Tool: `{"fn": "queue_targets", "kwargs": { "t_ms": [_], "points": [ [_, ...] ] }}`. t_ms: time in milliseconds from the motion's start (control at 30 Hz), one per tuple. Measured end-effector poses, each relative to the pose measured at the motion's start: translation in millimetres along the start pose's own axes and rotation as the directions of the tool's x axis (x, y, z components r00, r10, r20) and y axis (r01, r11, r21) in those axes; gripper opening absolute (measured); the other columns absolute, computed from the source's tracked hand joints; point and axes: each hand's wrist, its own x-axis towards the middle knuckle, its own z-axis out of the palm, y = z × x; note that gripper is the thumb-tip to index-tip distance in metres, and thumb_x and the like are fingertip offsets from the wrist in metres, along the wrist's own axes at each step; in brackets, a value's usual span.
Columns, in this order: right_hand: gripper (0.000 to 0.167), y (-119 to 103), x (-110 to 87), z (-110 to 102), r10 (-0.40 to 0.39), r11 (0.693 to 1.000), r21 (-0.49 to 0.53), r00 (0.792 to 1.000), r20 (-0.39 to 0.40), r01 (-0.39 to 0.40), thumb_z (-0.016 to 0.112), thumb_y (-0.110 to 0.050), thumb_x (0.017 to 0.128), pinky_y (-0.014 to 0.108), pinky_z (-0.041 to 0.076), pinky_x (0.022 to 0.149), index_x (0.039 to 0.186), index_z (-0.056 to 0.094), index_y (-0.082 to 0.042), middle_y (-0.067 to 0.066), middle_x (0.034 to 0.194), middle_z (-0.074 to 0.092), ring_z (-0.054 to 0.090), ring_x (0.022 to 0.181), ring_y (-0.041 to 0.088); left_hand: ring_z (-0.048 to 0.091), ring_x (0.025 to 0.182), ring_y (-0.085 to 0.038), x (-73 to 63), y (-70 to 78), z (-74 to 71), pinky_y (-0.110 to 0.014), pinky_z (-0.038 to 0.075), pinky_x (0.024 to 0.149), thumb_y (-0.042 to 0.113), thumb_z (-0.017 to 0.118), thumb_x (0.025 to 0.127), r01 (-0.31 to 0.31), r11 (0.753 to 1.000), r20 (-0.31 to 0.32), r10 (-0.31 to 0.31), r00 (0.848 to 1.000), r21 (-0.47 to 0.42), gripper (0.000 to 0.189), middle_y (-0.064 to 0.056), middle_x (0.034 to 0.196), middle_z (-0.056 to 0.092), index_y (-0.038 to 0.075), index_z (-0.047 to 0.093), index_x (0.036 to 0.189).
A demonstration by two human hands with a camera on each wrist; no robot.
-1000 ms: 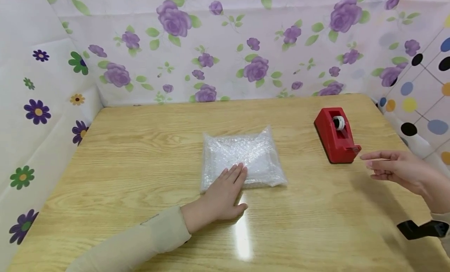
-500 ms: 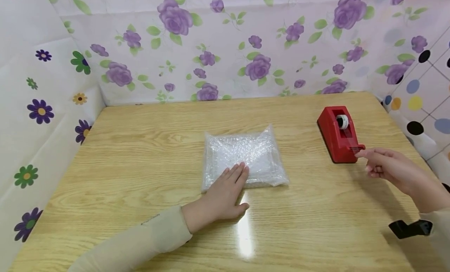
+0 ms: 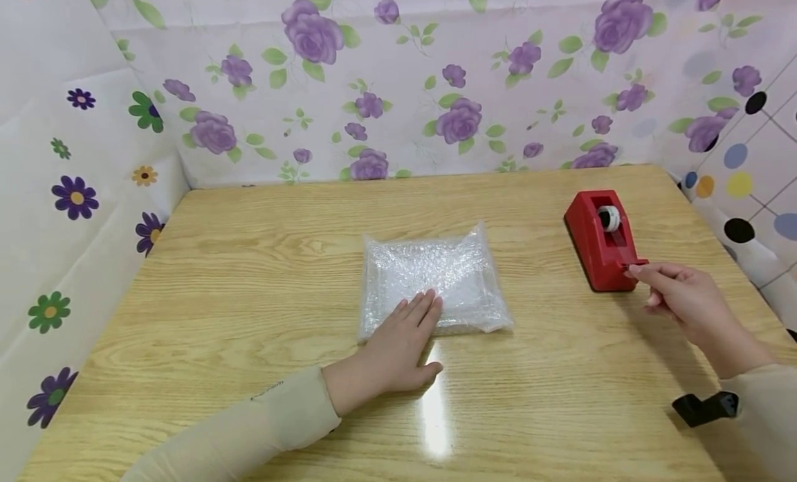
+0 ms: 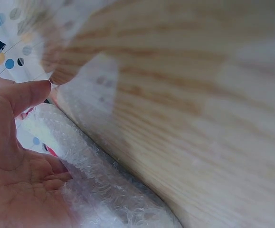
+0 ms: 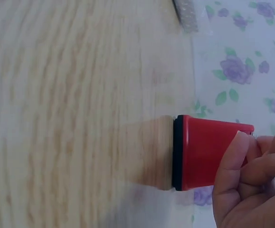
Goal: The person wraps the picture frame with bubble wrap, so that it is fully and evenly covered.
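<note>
A flat parcel in clear bubble wrap [image 3: 451,264] lies on the wooden table. My left hand [image 3: 398,347] rests on its near edge with straight fingers, thumb out to the side; the left wrist view shows the bubble wrap [image 4: 113,190] under the palm. To the right stands a red tape dispenser [image 3: 599,247] with a small roll of tape [image 3: 610,218] in it. At its front cutter, my right hand [image 3: 688,299] pinches the tape end between thumb and forefinger, the other fingers curled. From the right wrist view, the fingers partly cover the dispenser's red front [image 5: 206,152].
A flowered cloth [image 3: 398,81] hangs behind the table's back edge, with patterned sheets at both sides. A black wrist mount [image 3: 706,407] sticks out from the right sleeve. Light reflects off the tabletop [image 3: 249,316] near the parcel.
My right hand has moved left to the dispenser's front, and its thumb and forefinger have come together at the cutter. The left hand stays on the parcel.
</note>
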Motion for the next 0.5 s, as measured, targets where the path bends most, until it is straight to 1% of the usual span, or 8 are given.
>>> {"fn": "queue_targets", "kwargs": {
  "t_ms": [100, 167, 233, 333, 400, 500],
  "points": [
    [0.018, 3.3, -0.7, 3.4, -0.006, 0.996, 0.091, 1.0, -0.011, 0.007, 0.061, -0.032, 0.092, 0.021, 0.054, 0.056, 0.079, 0.073, -0.031, -0.006, 0.06, 0.055, 0.051, 0.049, 0.008, 0.023, 0.143, -0.032, -0.3, 0.1, -0.1, -0.044, 0.024, 0.117, 0.046, 0.062, 0.085, 0.002, 1.0, 0.002, -0.002, 1.0, -0.003, 0.089, -0.019, 0.156, 0.022, -0.002, 0.023, 0.149],
    [0.017, 4.9, -1.6, 6.2, 0.0, 0.99, 0.142, 1.0, -0.019, 0.003, 0.062, -0.032, 0.091, 0.021, 0.055, 0.057, 0.079, 0.073, -0.029, -0.005, 0.059, 0.055, 0.049, 0.047, 0.009, 0.023, 0.143, -0.032, -0.5, -0.1, 0.0, -0.044, 0.024, 0.117, 0.046, 0.063, 0.085, 0.001, 1.0, 0.001, -0.001, 1.0, -0.003, 0.09, -0.019, 0.156, 0.021, -0.002, 0.023, 0.149],
    [0.016, 6.8, -2.5, 8.8, 0.004, 0.978, 0.21, 1.0, -0.019, 0.0, 0.063, -0.031, 0.091, 0.022, 0.055, 0.057, 0.079, 0.073, -0.027, -0.005, 0.057, 0.055, 0.046, 0.043, 0.01, 0.022, 0.144, -0.032, -0.7, -0.3, -0.1, -0.044, 0.023, 0.117, 0.046, 0.063, 0.085, 0.004, 1.0, 0.006, -0.004, 1.0, 0.001, 0.09, -0.019, 0.156, 0.02, -0.002, 0.022, 0.149],
    [0.016, 9.3, -3.1, 12.5, 0.003, 0.951, 0.308, 1.0, -0.007, -0.001, 0.063, -0.029, 0.091, 0.023, 0.057, 0.059, 0.079, 0.074, -0.024, -0.004, 0.052, 0.054, 0.041, 0.038, 0.011, 0.022, 0.144, -0.032, -0.8, -0.8, 0.2, -0.043, 0.023, 0.117, 0.047, 0.062, 0.085, 0.007, 1.0, 0.008, -0.007, 1.0, 0.011, 0.09, -0.019, 0.156, 0.02, -0.002, 0.021, 0.149],
    [0.016, 11.0, -3.2, 13.6, 0.0, 0.927, 0.375, 1.0, 0.01, -0.004, 0.063, -0.028, 0.091, 0.025, 0.057, 0.06, 0.081, 0.074, -0.022, -0.003, 0.053, 0.054, 0.04, 0.037, 0.012, 0.022, 0.144, -0.032, -0.8, -0.7, 0.0, -0.043, 0.023, 0.117, 0.047, 0.062, 0.085, 0.006, 1.0, 0.008, -0.006, 1.0, 0.01, 0.091, -0.019, 0.156, 0.02, -0.002, 0.021, 0.149],
    [0.015, 12.9, -2.9, 14.0, 0.01, 0.899, 0.437, 0.999, 0.038, -0.026, 0.062, -0.027, 0.092, 0.025, 0.057, 0.061, 0.083, 0.073, -0.02, -0.002, 0.054, 0.053, 0.039, 0.038, 0.014, 0.023, 0.144, -0.032, -0.6, -1.0, -0.1, -0.043, 0.024, 0.117, 0.047, 0.062, 0.085, 0.002, 1.0, -0.002, -0.002, 1.0, 0.007, 0.09, -0.02, 0.156, 0.021, -0.002, 0.022, 0.149]
  ]
}}
